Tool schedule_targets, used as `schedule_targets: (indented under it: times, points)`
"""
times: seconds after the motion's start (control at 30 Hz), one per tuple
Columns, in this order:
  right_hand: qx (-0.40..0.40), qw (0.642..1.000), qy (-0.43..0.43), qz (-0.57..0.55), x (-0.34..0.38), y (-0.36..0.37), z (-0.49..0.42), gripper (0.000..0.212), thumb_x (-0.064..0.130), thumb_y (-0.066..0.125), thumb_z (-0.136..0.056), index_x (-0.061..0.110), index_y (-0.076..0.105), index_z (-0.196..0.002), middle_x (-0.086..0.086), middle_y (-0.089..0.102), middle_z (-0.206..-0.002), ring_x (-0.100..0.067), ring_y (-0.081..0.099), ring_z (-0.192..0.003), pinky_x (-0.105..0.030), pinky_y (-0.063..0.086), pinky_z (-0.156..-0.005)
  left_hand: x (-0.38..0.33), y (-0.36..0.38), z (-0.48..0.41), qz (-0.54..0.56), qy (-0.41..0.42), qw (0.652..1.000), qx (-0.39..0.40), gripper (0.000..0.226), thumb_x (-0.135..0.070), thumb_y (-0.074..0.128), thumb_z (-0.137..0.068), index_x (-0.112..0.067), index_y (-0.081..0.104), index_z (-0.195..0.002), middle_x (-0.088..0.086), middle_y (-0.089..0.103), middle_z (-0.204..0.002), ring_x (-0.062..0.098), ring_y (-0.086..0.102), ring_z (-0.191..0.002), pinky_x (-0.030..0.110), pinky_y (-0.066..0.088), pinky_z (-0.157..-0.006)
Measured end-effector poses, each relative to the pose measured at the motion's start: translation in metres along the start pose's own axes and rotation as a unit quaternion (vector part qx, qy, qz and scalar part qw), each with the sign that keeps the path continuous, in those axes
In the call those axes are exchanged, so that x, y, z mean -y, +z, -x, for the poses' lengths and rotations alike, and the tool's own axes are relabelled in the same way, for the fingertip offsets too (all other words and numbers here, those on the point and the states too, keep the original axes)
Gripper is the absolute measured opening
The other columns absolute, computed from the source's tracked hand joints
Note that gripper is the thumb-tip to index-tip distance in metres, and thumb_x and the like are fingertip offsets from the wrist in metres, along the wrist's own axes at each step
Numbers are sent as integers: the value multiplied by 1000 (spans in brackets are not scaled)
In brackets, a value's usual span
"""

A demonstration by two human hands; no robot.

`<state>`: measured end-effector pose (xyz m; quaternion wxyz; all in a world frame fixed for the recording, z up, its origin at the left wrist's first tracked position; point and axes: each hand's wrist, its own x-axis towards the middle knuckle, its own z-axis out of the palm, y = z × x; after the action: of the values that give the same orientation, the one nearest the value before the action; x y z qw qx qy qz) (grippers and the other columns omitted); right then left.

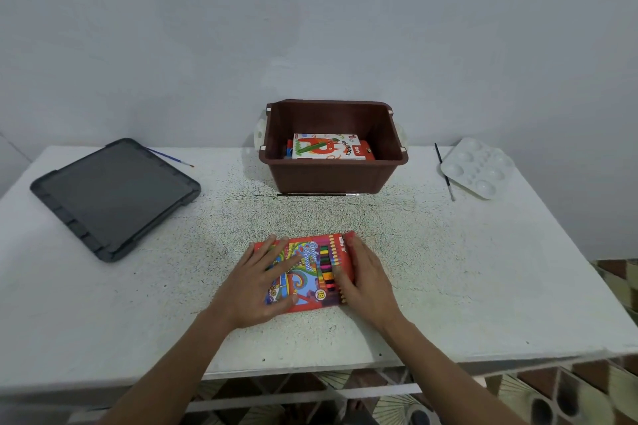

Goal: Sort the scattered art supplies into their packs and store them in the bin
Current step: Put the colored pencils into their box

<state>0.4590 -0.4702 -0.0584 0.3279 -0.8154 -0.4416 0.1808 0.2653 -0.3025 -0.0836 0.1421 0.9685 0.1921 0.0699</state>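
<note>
A red colour pencil pack (308,269) lies flat on the white table near its front edge. My left hand (260,281) rests on the pack's left half with fingers spread. My right hand (362,278) grips the pack's right edge, fingers over the pencil window. Behind it stands a brown bin (333,176), holding an oil pastels box (326,146) and something blue and red beneath it. One thin dark brush (317,194) lies along the bin's front foot.
A dark grey bin lid (114,197) lies at the left, with a blue-handled brush (171,157) behind it. At the right sit a white paint palette (478,167) and a black brush (444,172). The table's front edge is close below my wrists.
</note>
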Motion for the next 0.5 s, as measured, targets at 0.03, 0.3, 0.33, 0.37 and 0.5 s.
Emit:
schedule_targets:
  times: [0.03,0.3,0.33,0.37,0.5]
  points:
    - [-10,999,9,-43,3,0,2,76,65,37,-90,26,23,-154,7,42,-151,-8,43,-134,-37,43,-108,1,0,0,-1,-1,1000,1,75,-78,34,-88,-46,17,-153,-12,1,-164,9,-12,-150,29,-17,-118]
    - [-51,983,35,-171,21,4,12,56,23,59,-95,20,37,-148,13,57,-125,17,54,-108,-8,48,-86,0,1,0,1,3,1000,3,75,-79,33,-88,-44,18,-153,-11,1,-164,10,-12,-150,42,-5,-122]
    - [-41,983,34,-175,26,5,12,55,21,59,-95,21,37,-146,9,57,-126,17,55,-107,-7,47,-84,0,1,0,0,5,1000,2,76,-79,33,-88,-44,18,-153,-11,2,-164,10,-11,-150,43,-4,-121]
    - [-36,986,32,-163,30,6,13,55,27,58,-94,23,37,-144,4,55,-134,12,54,-114,-13,48,-91,0,1,0,-2,7,1000,0,76,-79,33,-88,-44,18,-153,-11,2,-164,11,-11,-150,43,-3,-121]
    - [0,999,11,-37,39,19,14,90,62,34,-82,19,9,-157,5,1,-165,-10,6,-150,-31,26,-118,0,2,1,-8,13,1000,-6,74,-75,40,-89,-45,16,-153,-12,2,-164,12,-11,-151,41,-5,-121]
